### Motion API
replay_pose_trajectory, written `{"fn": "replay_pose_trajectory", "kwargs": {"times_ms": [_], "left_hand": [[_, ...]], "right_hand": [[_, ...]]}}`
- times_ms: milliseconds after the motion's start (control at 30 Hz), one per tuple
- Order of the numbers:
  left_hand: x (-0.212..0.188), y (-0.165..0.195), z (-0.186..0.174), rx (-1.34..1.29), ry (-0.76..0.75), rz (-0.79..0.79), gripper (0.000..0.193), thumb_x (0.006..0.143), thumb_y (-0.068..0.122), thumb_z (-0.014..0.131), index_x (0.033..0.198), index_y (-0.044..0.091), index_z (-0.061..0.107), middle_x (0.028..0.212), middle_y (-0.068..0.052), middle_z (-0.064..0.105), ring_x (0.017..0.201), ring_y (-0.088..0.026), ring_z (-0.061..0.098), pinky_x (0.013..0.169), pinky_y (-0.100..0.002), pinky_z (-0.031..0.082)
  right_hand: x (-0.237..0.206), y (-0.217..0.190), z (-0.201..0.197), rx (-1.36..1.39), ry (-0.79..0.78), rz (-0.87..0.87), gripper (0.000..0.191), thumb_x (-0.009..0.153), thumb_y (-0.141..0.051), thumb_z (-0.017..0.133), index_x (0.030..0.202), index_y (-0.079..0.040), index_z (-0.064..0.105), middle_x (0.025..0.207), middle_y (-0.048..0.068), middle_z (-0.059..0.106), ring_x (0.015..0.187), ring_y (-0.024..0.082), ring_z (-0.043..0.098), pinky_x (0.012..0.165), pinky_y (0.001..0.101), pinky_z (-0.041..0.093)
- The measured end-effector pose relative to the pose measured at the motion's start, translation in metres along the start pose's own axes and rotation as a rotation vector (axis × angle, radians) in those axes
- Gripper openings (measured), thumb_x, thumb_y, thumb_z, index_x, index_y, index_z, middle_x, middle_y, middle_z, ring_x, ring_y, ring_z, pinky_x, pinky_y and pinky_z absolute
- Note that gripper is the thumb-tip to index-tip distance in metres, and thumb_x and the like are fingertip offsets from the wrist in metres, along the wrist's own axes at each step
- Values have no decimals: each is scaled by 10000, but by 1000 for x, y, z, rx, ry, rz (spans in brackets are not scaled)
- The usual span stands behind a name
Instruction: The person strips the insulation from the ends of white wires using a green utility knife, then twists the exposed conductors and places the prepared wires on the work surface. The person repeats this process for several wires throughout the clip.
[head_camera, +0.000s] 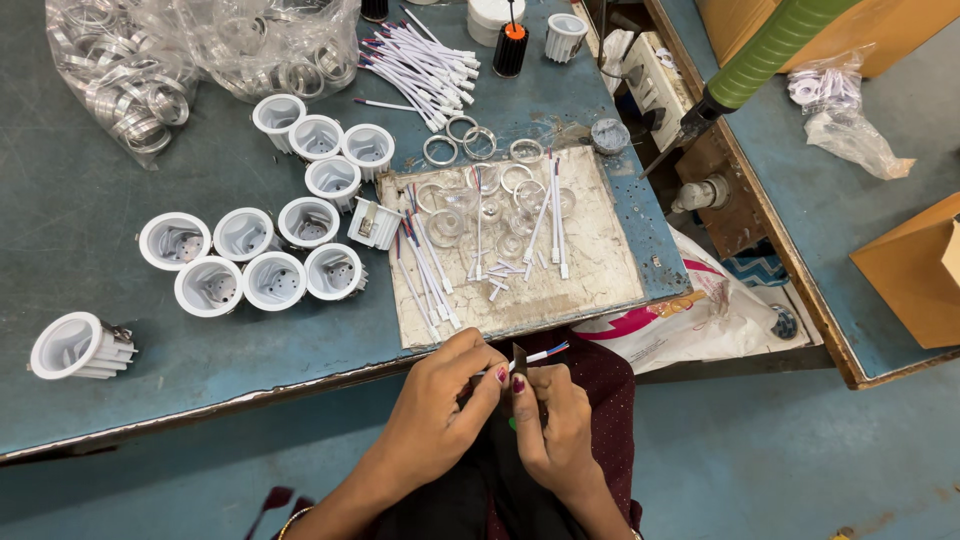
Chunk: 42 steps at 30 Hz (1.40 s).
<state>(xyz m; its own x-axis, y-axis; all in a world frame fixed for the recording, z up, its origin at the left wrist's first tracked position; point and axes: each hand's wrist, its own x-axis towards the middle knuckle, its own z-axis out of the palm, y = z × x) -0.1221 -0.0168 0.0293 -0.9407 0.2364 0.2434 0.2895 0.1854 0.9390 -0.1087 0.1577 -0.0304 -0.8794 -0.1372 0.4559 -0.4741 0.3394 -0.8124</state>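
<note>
Just below the near table edge, over a dark maroon lap: left hand (440, 395) and right hand (552, 425) drawn close together, fingertips almost touching. Between them, a short white wire (532, 357) with red and blue strands at its outer end, pinched at one end by the left thumb and forefinger, angled up and to the right. Pressed against the wire near its middle, a small dark blade-like tool (519, 358), held upright in the closed right fingers. Both grips narrow and tight.

Directly ahead, on the blue-grey table (80, 400), a worn pale board (600, 270) strewn with more cut white wires, clear lenses and thin metal rings. Left of the board, a cluster of white round lamp housings (275, 280), open ends up, packed side by side; one more housing (78, 347) lying on its side, well apart near the left edge. Farther back, a loose bundle of white wires (425, 65), and clear plastic bags of metal rings (130, 95) at the far left corner. Behind the board, a black cylinder with an orange top (511, 47).

To the right, hanging over the gap between tables, a green-handled tool (765, 55), tip pointing down toward the board's far corner. Beneath it, a white printed bag (690, 320) wedged at the table edge. Nothing lying between the hands and the board.
</note>
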Motion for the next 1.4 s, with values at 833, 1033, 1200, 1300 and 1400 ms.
{"fn": "replay_pose_trajectory", "kwargs": {"times_ms": [833, 1033, 1200, 1300, 1400], "left_hand": [[-27, -54, -9, -215, 213, -276, 232, 979, 150, 604, 897, -24, 734, 834, -34, 686, 738, -86, 561, 688, -255, 473], [-12, -40, -2, -293, 186, -358, 223, 976, 143, 613, 929, -25, 752, 788, -38, 679, 689, -94, 574, 624, -251, 477], [-4, -28, 3, -158, 88, -149, 169, 964, 68, 590, 1023, -37, 708, 848, -71, 650, 705, -135, 646, 659, -264, 522], [-6, -23, 3, -167, 53, -20, 202, 962, -5, 548, 1101, -36, 691, 933, -88, 642, 784, -160, 663, 733, -271, 536], [-11, -21, 7, -176, 24, 51, 237, 957, -49, 535, 1133, -36, 694, 997, -90, 653, 848, -172, 661, 781, -276, 535]], "right_hand": [[101, 100, -38, -652, 352, -36, 243, 977, -63, 632, 1195, 46, 624, 1128, 228, 606, 1014, 333, 606, 856, 419, 494], [27, -15, -3, -237, 254, -254, 228, 892, 22, 679, 1101, -70, 671, 1131, 79, 679, 1121, 227, 679, 1022, 351, 540], [33, -32, 10, -285, 137, -149, 481, 835, -22, 758, 1305, -1, 654, 1372, 196, 648, 1357, 343, 575, 1147, 422, 441], [34, -32, 4, -98, 100, -31, 506, 856, -23, 737, 1346, 37, 625, 1420, 206, 630, 1387, 345, 566, 1145, 417, 443], [27, -35, 0, 10, 89, 12, 458, 891, -62, 727, 1328, 36, 634, 1395, 185, 654, 1349, 321, 613, 1136, 405, 463]]}}
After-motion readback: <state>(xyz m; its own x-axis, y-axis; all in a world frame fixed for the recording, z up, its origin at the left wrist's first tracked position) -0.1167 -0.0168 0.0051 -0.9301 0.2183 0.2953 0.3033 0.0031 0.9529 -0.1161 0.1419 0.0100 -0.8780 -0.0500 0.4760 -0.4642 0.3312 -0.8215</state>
